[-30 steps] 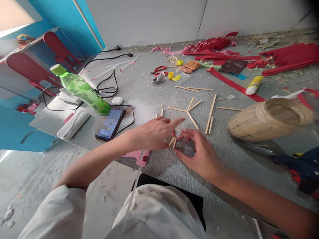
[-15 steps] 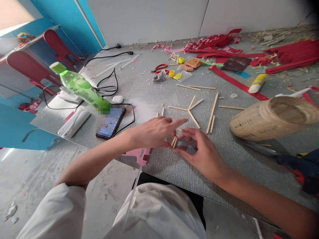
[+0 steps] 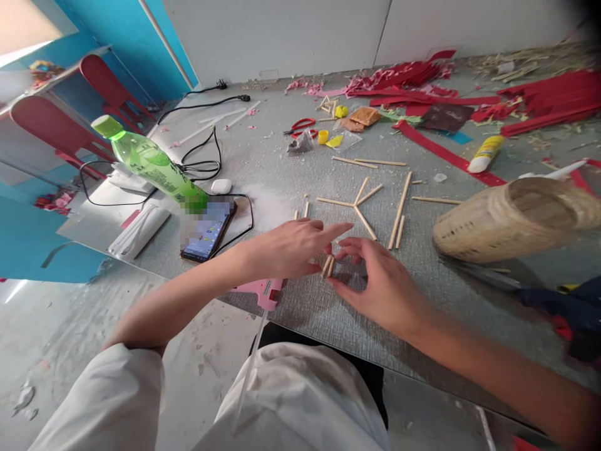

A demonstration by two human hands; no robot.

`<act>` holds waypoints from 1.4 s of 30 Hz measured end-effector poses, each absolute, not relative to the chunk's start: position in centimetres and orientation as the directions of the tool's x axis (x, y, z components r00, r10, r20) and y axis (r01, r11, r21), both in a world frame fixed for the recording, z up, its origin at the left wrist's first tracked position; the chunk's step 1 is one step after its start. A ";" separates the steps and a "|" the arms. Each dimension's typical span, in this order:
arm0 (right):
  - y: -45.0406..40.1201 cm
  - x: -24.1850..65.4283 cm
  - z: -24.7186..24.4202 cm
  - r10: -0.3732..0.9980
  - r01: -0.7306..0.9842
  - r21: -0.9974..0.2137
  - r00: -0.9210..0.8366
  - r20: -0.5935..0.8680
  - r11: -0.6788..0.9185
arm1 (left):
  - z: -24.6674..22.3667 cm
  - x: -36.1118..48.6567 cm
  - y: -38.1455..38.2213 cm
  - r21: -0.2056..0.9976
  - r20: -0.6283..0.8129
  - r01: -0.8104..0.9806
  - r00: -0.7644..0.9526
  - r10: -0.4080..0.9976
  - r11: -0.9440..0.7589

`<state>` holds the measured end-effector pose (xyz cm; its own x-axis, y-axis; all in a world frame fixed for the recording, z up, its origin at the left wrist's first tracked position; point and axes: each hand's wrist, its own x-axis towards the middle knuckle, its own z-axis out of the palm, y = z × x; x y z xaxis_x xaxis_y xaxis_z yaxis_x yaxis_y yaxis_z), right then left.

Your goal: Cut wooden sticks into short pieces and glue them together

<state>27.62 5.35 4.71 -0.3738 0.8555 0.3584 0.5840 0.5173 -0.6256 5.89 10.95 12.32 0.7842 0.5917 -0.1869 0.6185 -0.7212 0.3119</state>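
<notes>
Two short wooden sticks [image 3: 330, 267] lie side by side on the grey table between my hands. My left hand [image 3: 293, 249] hovers over them from the left, index finger stretched out and thumb beside the sticks; its other fingers are partly hidden. Curved around their right side, my right hand [image 3: 375, 275] has its thumb and fingers apart, close to the stick ends. Whether either hand touches them I cannot tell. Just beyond, several thin sticks form a branching figure [image 3: 355, 205]. A longer stick [image 3: 400, 210] and a shorter stick [image 3: 400, 232] lie to its right.
A pink glue gun [image 3: 270, 294] lies at the table's front edge. At left are a phone [image 3: 209, 232], a green bottle [image 3: 145, 163] and cables. A wooden cup-like container [image 3: 488, 225] stands at right. Red scissors [image 3: 303, 128], a glue stick [image 3: 486, 154] and red strips lie farther back.
The two short sticks now show a slightly wider gap between them. My hands have barely shifted, and the view has tilted a little.
</notes>
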 end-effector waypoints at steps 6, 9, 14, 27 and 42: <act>6.2 27.2 6.1 0.832 0.669 -0.495 -0.451 0.322 0.554 | 12.4 6.1 11.0 0.335 -0.178 0.613 0.787 0.591 -0.715; 6.5 26.9 6.7 0.818 0.699 -0.424 -0.490 0.302 0.576 | 12.1 6.1 11.0 0.337 -0.176 0.624 0.777 0.604 -0.705; 7.1 26.2 7.7 0.802 0.725 -0.342 -0.528 0.280 0.597 | 11.3 5.8 10.9 0.401 -0.130 0.615 0.772 0.622 -0.679; 6.3 27.2 6.1 0.849 0.628 -0.575 -0.441 0.292 0.524 | 9.9 5.5 9.7 0.419 -0.006 0.626 0.726 0.688 -0.657; 6.5 26.4 7.8 0.842 0.736 -0.408 -0.473 0.261 0.540 | 9.0 5.9 8.3 0.342 0.061 0.714 0.632 0.773 -0.611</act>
